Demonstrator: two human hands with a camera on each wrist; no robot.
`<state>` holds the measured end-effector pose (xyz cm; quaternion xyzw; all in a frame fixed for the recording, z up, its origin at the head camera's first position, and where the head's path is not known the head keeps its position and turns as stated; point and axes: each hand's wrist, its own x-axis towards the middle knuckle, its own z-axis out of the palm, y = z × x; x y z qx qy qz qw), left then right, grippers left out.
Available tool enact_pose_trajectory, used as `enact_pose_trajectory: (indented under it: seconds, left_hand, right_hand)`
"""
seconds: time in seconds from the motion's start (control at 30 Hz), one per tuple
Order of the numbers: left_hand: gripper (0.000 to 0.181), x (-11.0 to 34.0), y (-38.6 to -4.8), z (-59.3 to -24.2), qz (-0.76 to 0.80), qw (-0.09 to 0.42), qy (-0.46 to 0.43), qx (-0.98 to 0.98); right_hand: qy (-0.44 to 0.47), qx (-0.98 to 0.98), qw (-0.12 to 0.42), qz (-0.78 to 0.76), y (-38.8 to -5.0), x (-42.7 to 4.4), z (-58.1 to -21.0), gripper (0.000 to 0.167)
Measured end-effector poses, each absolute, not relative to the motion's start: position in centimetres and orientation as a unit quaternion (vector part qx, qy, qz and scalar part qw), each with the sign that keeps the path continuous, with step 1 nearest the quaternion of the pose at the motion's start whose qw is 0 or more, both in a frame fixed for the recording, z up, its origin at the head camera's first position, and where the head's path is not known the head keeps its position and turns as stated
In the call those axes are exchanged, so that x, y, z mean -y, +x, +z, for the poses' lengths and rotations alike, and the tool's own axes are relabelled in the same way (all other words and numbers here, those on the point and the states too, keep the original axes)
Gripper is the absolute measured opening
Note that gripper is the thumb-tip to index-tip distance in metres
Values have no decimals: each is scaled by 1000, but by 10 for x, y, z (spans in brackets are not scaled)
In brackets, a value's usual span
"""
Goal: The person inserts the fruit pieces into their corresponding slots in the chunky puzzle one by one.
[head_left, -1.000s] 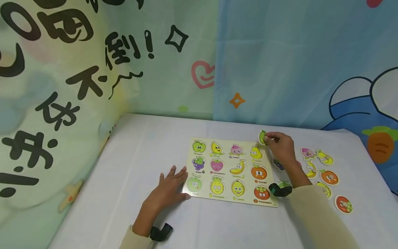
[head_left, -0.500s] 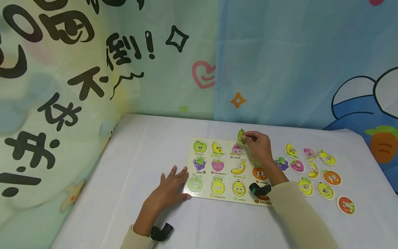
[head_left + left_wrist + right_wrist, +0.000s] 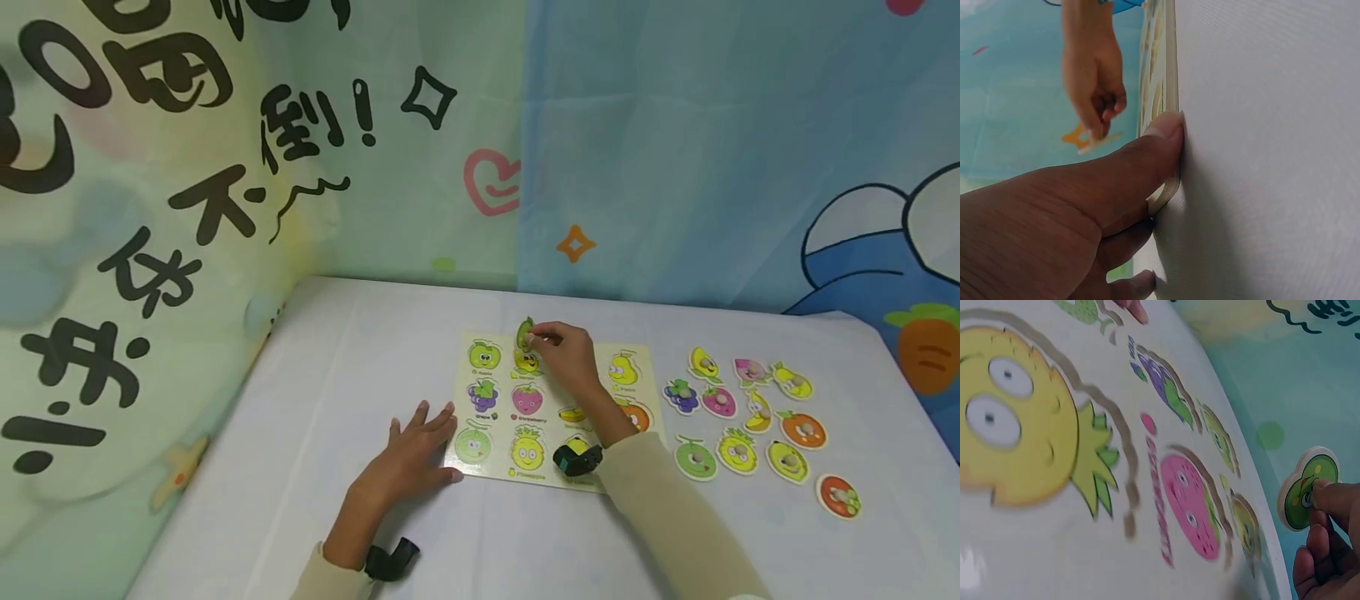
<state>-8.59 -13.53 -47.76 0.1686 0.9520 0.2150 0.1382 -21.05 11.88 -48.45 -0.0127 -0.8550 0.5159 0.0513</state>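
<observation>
Pinching a green fruit piece, the right hand had moved left over the board, nearer the printed apple, probably its match; the left hand, fingers spread, touched the board's edge.

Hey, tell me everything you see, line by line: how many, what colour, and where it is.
Fruit board: 1, cream with coloured pictures, on the table
Held piece: 1, green, by the board's far edge
Grape piece: 1, purple, right of the board
Pink pieces: 2, pink, right of the grapes
Yellow pieces: 5, yellow, spread right of the board
Melon piece: 1, green, right of the board
Red piece: 1, red, farthest right
Orange piece: 1, orange, beyond the red one
Table: 1, white, beneath everything
Backdrops: at least 2, green-yellow and blue, around the table
Wrist cameras: 2, black, one per wrist
Sleeves: 2, beige, on both arms
Left hand: 1, bare, at the board's left edge
Right hand: 1, bare, pinching the held piece
</observation>
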Motion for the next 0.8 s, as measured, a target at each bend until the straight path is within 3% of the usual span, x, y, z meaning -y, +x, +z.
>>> enact_pose_trajectory:
  seconds: [0.8]
  left_hand:
    - [78, 139, -88, -479, 214, 156, 181, -947]
  right_hand:
    - [53, 876, -9, 480, -219, -69, -498, 9]
